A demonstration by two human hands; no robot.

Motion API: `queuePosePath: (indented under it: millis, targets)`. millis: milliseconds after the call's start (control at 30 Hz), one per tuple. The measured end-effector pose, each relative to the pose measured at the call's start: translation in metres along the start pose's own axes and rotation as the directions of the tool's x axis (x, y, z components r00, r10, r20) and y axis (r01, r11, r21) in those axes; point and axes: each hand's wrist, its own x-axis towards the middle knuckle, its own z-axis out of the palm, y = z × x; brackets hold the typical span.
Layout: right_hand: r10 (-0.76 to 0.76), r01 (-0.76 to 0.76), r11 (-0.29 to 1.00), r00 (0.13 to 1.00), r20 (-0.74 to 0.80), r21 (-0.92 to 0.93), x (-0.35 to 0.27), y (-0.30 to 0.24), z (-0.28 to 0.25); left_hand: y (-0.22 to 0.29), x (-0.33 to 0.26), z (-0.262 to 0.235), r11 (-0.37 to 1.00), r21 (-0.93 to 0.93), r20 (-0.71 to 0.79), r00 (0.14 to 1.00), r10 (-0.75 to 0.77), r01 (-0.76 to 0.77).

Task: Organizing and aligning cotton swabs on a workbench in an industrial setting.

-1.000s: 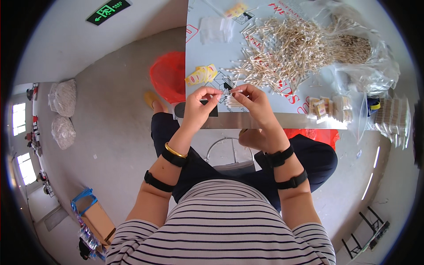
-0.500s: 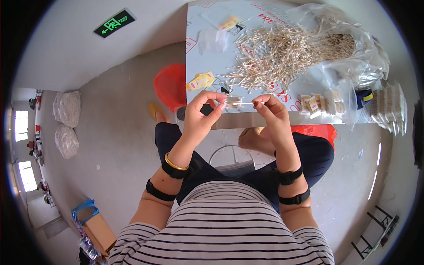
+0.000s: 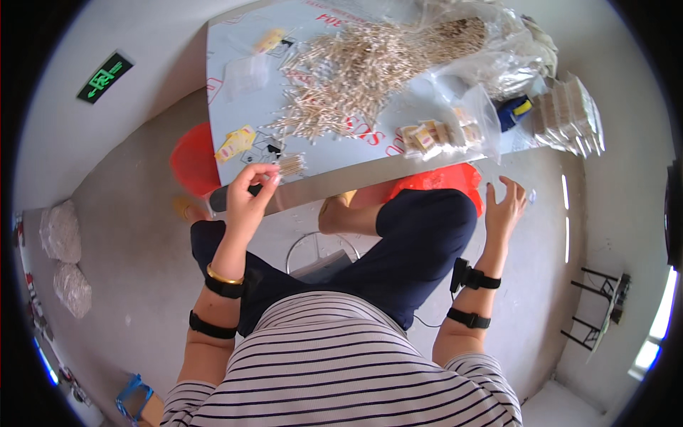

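Note:
My left hand is closed at the table's near left edge, thumb and forefinger pinching the end of a small bundle of cotton swabs. The bundle's swabs lie side by side, pointing right. My right hand is out past the table's front edge on the right, over the floor, fingers spread and holding nothing. Beyond the bundle spreads a large loose heap of cotton swabs. Yellow printed cards lie just behind my left hand. Small packed swab packets sit near the front edge at right.
A clear plastic bag holds more swabs at the table's back right. Stacked packs and a dark blue object stand at its right end. Clear sleeves lie at left. Red bags hang below the table.
My right hand has let go of a single swab and swung right, opening away from the table. My left hand keeps the bundle. The whole view has turned to the right.

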Motion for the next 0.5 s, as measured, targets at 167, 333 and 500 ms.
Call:
queuePosePath:
  millis: [167, 333, 500]
  targets:
    - [-0.021, -0.153, 0.784, 0.962, 0.272, 0.602, 0.009, -0.107, 0.033, -0.059, 0.024, 0.013, 0.998, 0.04, -0.056, 0.998, -0.041, 0.043]
    - [-0.544, 0.009, 0.568, 0.755, 0.367, 0.823, -0.019, -0.248, 0.118, -0.108, 0.045, 0.008, 0.93, 0.339, -0.119, 0.987, -0.108, 0.143]
    - [-0.619, 0.092, 0.665, 0.622, 0.479, 0.741, -0.044, -0.318, 0.18, -0.127, 0.078, 0.009, 0.87, 0.439, -0.16, 0.972, -0.171, 0.226]
